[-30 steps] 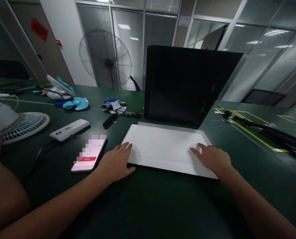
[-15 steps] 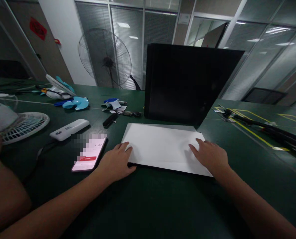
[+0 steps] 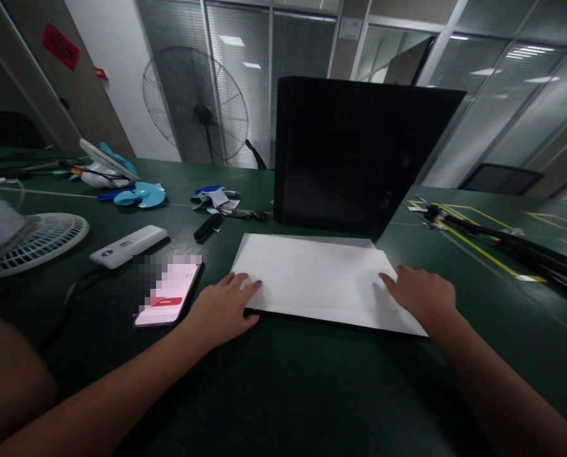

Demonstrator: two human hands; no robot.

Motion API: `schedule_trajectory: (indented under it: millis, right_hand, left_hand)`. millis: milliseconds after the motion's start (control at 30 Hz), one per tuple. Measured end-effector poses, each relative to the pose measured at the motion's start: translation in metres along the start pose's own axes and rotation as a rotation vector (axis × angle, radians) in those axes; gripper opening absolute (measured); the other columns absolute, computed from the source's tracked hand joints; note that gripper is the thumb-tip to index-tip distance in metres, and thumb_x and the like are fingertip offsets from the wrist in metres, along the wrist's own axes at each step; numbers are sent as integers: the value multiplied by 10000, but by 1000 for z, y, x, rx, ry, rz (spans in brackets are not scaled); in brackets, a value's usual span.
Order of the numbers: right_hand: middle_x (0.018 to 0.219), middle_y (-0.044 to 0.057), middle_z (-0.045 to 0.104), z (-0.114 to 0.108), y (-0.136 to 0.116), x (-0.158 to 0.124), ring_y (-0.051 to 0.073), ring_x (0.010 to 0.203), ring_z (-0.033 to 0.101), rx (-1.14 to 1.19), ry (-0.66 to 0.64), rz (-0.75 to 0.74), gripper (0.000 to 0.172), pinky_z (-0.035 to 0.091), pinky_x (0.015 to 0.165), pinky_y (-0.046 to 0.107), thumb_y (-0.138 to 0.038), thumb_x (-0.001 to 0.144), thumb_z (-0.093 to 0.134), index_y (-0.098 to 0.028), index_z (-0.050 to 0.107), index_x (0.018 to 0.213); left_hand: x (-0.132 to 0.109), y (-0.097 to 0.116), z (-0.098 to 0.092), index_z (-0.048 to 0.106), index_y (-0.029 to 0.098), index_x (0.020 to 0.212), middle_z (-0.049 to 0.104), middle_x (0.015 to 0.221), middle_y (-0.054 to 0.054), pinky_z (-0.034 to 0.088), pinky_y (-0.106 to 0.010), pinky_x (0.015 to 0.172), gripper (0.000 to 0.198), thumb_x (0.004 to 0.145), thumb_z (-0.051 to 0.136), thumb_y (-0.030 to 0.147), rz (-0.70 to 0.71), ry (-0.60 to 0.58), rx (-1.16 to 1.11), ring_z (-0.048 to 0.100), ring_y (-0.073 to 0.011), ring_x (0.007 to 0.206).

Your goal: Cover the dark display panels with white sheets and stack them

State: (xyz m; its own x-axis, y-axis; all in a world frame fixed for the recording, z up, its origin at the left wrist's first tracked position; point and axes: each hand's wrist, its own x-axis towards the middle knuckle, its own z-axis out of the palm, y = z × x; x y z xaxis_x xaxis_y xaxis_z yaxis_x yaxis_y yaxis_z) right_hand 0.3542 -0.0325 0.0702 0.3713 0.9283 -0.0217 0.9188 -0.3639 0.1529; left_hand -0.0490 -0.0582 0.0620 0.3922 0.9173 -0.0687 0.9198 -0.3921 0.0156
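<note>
A white sheet of paper [image 3: 306,273] lies flat on the dark green table, with a thin dark edge showing along its near side. My left hand [image 3: 223,308] rests on the sheet's left edge, open, with a finger stretched onto the white surface and the thumb at the near corner. At the opposite edge is my right hand [image 3: 423,295], fingers apart, one fingertip reaching over the sheet. The palm hides the right border. Behind the paper stands a large black panel [image 3: 359,158], tilted to the right.
Left of the sheet lie a lit phone [image 3: 169,295] and a white power bank [image 3: 128,246] with a cable. A white fan grille [image 3: 42,241] and blue fan blades [image 3: 140,195] are farther left. Black poles [image 3: 512,238] lie right. Another person's arm [image 3: 7,368] enters at left.
My right hand has slid outward to the right, uncovering more of the sheet. My left index finger has stretched farther onto the paper. The view has shifted slightly.
</note>
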Motion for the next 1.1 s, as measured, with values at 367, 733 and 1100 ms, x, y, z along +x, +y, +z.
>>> schedule_trajectory:
  millis: [367, 733, 1100]
  right_hand:
    - [1119, 219, 680, 10, 13, 14, 371, 1010, 676, 17, -39, -8, 633, 536, 822, 517, -594, 988, 278, -136, 693, 1127]
    - [1119, 233, 685, 10, 3, 3, 383, 1021, 675, -30, -81, -11, 704, 535, 832, 537, -637, 978, 271, -119, 722, 1134]
    - [1654, 91, 299, 7, -38, -28, 335, 1482, 322, 205, 83, -963, 838, 303, 1184, 568, -744, 919, 455, -300, 300, 1612]
  left_hand:
    - [-1, 0, -2, 445, 293, 1526, 423, 1600, -111, 533, -577, 973, 682, 896, 594, 506, 25, -22, -1, 459, -403, 1405]
    - [-1, 0, -1, 450, 305, 1520, 435, 1593, -97, 526, -567, 988, 668, 898, 588, 507, 30, -16, -7, 457, -393, 1409]
    - [-1, 0, -4, 472, 296, 1507, 457, 1577, -101, 538, -557, 963, 655, 894, 593, 491, 40, -18, -3, 492, -397, 1378]
